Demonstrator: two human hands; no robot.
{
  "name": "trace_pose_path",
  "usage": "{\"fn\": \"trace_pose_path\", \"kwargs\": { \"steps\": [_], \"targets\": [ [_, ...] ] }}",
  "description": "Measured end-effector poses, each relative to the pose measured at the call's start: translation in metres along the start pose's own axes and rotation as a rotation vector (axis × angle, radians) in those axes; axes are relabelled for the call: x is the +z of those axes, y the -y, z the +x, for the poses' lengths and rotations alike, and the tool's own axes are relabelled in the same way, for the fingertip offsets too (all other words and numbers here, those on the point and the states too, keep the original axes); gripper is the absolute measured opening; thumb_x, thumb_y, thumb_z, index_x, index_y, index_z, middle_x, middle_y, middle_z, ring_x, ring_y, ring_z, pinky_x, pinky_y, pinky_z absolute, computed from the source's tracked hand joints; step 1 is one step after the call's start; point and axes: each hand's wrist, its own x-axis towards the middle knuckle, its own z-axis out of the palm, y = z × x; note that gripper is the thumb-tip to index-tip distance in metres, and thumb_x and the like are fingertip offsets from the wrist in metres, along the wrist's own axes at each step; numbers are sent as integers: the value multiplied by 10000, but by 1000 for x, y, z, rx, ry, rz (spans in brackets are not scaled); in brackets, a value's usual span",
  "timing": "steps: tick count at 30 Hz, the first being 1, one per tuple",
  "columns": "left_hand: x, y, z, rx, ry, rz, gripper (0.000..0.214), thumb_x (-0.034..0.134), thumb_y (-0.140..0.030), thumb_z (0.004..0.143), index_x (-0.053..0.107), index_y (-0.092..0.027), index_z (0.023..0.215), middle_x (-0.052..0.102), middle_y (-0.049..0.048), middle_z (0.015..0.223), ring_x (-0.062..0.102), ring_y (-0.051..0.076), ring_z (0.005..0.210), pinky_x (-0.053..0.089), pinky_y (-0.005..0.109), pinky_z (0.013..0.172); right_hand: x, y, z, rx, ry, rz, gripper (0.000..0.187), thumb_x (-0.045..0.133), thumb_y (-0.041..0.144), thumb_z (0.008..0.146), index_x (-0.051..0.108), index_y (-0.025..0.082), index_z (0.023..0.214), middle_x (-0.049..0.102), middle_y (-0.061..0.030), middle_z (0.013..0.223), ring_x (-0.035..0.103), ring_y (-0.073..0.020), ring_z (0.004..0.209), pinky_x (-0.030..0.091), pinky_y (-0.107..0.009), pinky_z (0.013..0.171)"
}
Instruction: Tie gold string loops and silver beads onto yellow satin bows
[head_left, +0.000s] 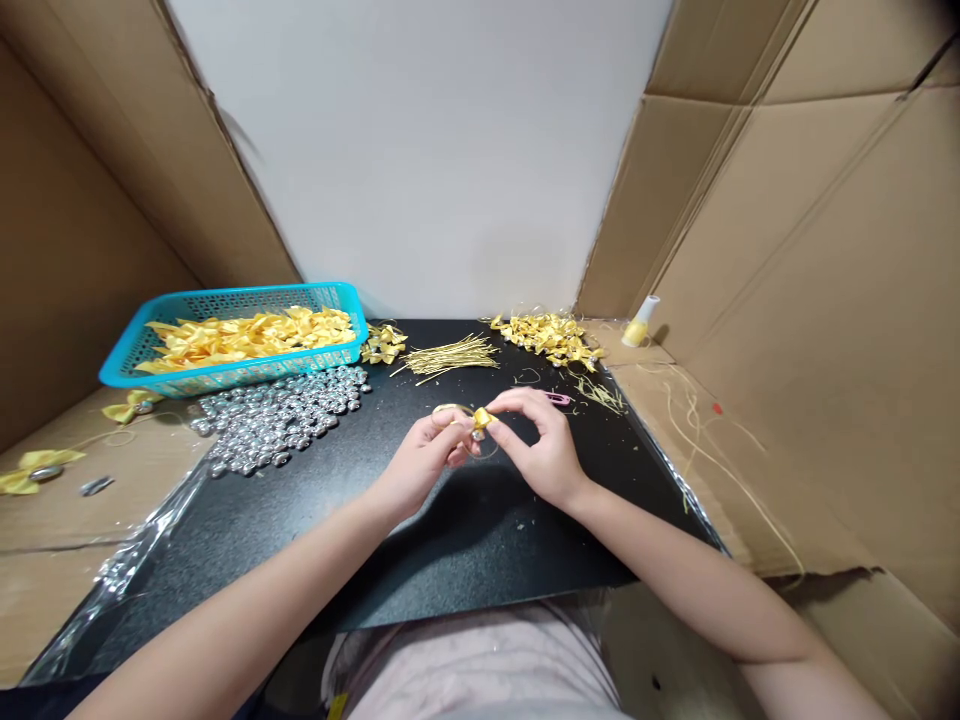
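Above the black work surface, a small yellow ribbon bow (482, 418) is held between both hands. A shiny silver bead (478, 435) shows just below it, and a thin gold cord (448, 407) loops around near the fingers. My left hand (429, 455) is closed, thumb and fingers pinching the bow's left side. With thumb and forefinger, my right hand (546, 450) grips the bow's right edge. Where the cord meets the bow is too small to make out. A pink-handled tool (557, 398) lies just behind the right hand, partly hidden by it.
A blue basket (124, 378) of yellow bows stands back left, with many silver beads (277, 420) before it. Gold cut cords (450, 356) lie at the back centre. Finished-looking beaded bows (551, 338) are piled back right, near a yellow thread spool (638, 328). Cardboard walls (825, 250) flank the table.
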Motion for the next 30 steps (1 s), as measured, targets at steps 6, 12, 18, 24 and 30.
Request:
{"fn": "trace_pose_path", "kwargs": {
  "steps": [6, 12, 18, 24, 30],
  "targets": [
    [-2, 1, -1, 143, -73, 302, 242, 590, -336, 796, 560, -159, 634, 563, -26, 609, 417, 80, 541, 329, 218, 552, -2, 6, -2, -260, -75, -263, 62, 674, 208, 787, 723, 245, 798, 570, -34, 855, 521, -184, 841, 431, -371, 799],
    [-2, 3, -2, 236, -27, 527, 296, 530, -375, 852, 526, -158, 649, 547, -14, 642, 467, 112, 620, 366, 236, 610, 6, 1, -5, -145, -20, -319, 80, 658, 237, 820, 721, 232, 868, 588, -41, 866, 510, -194, 862, 418, -377, 812],
    [-4, 2, -4, 395, -52, 823, 292, 490, -296, 858, 457, -168, 598, 384, -53, 557, 319, 89, 532, 261, 225, 517, 6, 1, -2, -82, 73, -311, 103, 625, 244, 851, 715, 221, 895, 594, -42, 897, 511, -189, 870, 408, -371, 835],
    [-2, -3, -5, 367, -49, 908, 350, 493, -342, 860, 397, -179, 566, 356, -50, 541, 322, 98, 538, 250, 235, 526, 2, -2, 2, -49, 181, -252, 77, 623, 225, 851, 696, 212, 829, 597, -35, 906, 506, -188, 906, 405, -362, 845],
    [-5, -1, -4, 287, 1, 864, 334, 485, -377, 874, 505, -166, 616, 466, -25, 594, 395, 119, 596, 294, 240, 572, 1, -6, 2, -134, 147, -287, 72, 619, 214, 852, 669, 215, 800, 601, -39, 910, 500, -197, 916, 392, -382, 857]
  ]
}}
